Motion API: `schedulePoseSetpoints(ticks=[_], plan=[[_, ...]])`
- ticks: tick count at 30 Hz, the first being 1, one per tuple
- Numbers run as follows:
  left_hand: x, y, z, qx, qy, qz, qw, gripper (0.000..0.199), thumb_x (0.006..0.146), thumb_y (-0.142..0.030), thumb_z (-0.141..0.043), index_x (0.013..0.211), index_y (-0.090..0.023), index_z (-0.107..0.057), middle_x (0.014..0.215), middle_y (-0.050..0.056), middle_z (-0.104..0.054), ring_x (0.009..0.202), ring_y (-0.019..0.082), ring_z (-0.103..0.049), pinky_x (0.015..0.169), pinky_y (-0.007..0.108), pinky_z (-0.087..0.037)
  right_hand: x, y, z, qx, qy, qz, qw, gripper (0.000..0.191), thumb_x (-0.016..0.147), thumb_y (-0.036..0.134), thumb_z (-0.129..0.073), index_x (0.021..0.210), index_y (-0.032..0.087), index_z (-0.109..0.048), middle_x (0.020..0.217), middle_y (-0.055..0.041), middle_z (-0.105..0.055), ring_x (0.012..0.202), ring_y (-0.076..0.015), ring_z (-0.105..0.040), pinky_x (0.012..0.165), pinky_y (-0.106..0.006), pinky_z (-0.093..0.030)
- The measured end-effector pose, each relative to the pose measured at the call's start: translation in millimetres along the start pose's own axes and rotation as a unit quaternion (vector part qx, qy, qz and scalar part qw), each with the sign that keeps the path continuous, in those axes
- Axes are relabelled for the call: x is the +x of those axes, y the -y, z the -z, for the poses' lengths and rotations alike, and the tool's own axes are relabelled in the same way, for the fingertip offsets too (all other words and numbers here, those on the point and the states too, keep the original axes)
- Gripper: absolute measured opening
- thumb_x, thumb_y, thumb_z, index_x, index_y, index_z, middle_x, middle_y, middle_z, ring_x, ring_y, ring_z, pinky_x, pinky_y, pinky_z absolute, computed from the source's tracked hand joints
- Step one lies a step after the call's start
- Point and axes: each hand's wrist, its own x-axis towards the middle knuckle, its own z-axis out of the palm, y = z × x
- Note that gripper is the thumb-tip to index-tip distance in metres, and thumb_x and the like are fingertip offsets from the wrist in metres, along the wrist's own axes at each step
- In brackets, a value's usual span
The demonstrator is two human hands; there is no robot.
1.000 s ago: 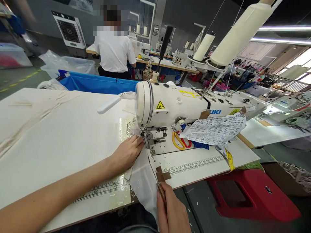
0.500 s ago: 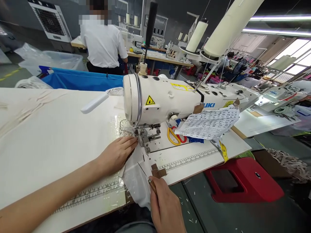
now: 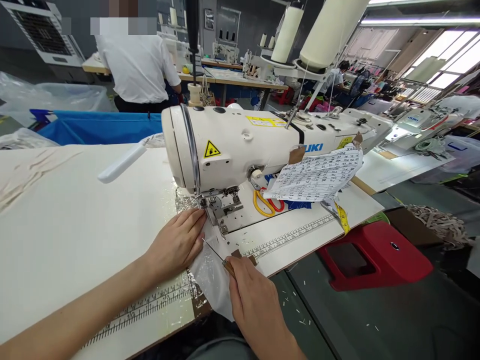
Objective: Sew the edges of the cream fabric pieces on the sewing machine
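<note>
My left hand point(image 3: 176, 245) lies beside the needle area of a white sewing machine point(image 3: 228, 145), its fingertips close to the presser foot. The fingers are drawn together on a thin white fabric point(image 3: 213, 287), which hangs over the table's front edge. In my right hand point(image 3: 257, 305) is an awl with a wooden handle point(image 3: 229, 269). Its thin metal shaft points up and left, the tip close to my left thumb. What lies beneath my left fingers is hidden.
Yellow- and red-handled scissors point(image 3: 264, 204) lie under the machine arm, behind a taped handwritten sheet point(image 3: 317, 175). A ruler strip point(image 3: 288, 240) and a yellow tape measure point(image 3: 342, 218) are at the front edge. A red stool point(image 3: 382, 255) stands right. A person in white point(image 3: 131, 65) sits beyond a blue bin point(image 3: 101, 127).
The view has shifted, so the machine sits further left. My right hand has brought the awl tip closer to my left hand. The left thumb now shows by the fabric.
</note>
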Motion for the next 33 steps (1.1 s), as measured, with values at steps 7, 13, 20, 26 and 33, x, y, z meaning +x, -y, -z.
schedulePoseSetpoints(ticks=[7, 13, 20, 26, 33], plan=[[-5.1, -7.1, -0.6, 0.026, -0.011, -0.01, 1.0, 0.048, 0.102, -0.026, -0.029, 0.138, -0.008, -0.055, 0.142, 0.017, -0.058, 0.136, 0.03, -0.049, 0.113, 0.049, -0.041, 11.2, -0.8, 3.4, -0.015, 0.019, 0.008, 1.0, 0.033, 0.089, 0.0, -0.049, 0.116, 0.015, -0.06, 0.094, -0.0067, -0.07, 0.078, -0.0221, -0.073, 0.059, -0.03, -0.054], [-7.3, -9.9, 1.5, 0.035, -0.014, -0.029, 0.999, 0.047, 0.101, -0.024, -0.031, 0.139, -0.01, -0.054, 0.142, 0.016, -0.058, 0.136, 0.031, -0.049, 0.113, 0.051, -0.041, 14.6, 2.0, 1.7, -0.022, 0.023, 0.012, 0.999, 0.034, 0.086, -0.001, -0.055, 0.114, 0.016, -0.06, 0.091, -0.0049, -0.07, 0.072, -0.0211, -0.073, 0.052, -0.029, -0.052], [-8.1, -18.6, 6.6, 0.038, -0.017, -0.029, 0.999, 0.046, 0.098, -0.021, -0.032, 0.134, -0.009, -0.058, 0.136, 0.016, -0.062, 0.133, 0.029, -0.052, 0.115, 0.051, -0.039, 17.0, 3.9, 0.1, -0.038, 0.02, 0.04, 0.998, 0.035, 0.082, -0.002, -0.058, 0.111, 0.017, -0.06, 0.089, -0.0044, -0.07, 0.07, -0.0207, -0.072, 0.051, -0.029, -0.051], [-6.8, -16.0, 6.6, 0.038, -0.022, -0.034, 0.998, 0.044, 0.098, -0.019, -0.032, 0.131, -0.007, -0.059, 0.134, 0.016, -0.063, 0.129, 0.029, -0.055, 0.114, 0.051, -0.041, 24.7, 6.0, -0.9, -0.038, 0.043, 0.032, 0.998, 0.037, 0.082, -0.002, -0.062, 0.113, 0.017, -0.061, 0.091, -0.0041, -0.071, 0.071, -0.021, -0.073, 0.052, -0.029, -0.052], [-5.2, -9.3, 3.3, 0.017, -0.026, -0.009, 0.999, 0.041, 0.097, -0.019, -0.037, 0.132, -0.012, -0.057, 0.133, 0.016, -0.06, 0.131, 0.031, -0.05, 0.111, 0.055, -0.043, 36.3, 8.5, -5.9, -0.041, 0.073, 0.014, 0.996, 0.033, 0.086, -0.001, -0.06, 0.113, 0.017, -0.06, 0.092, -0.0047, -0.071, 0.072, -0.0226, -0.074, 0.054, -0.03, -0.055]])
